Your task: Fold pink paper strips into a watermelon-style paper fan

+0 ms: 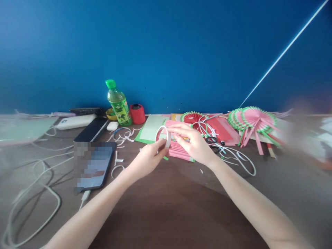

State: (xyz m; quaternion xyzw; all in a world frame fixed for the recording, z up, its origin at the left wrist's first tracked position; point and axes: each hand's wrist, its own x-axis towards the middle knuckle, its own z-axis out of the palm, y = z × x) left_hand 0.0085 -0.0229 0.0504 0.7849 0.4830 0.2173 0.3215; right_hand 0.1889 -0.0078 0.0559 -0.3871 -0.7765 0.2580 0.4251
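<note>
My left hand (151, 157) grips a narrow roll of white tape (168, 139) by its lower edge, thumb and fingers closed on the ring. The roll stands upright, its opening turned partly to the left. From the right, my right hand (190, 140) meets the roll's upper outer edge with its fingertips, the fingers long and only slightly bent; whether they pinch a tape end is too small to see. Behind and below both hands lies a pleated pink paper piece (181, 152) with green edges, partly covered by them.
Pink-and-green paper fans (255, 121) lie at the right, near scissors (214, 141) and a looped white cable (249, 166). At the left are a phone (97, 166), a green bottle (118, 105) and a red thread spool (137, 114). A blue wall (166, 52) closes off the back.
</note>
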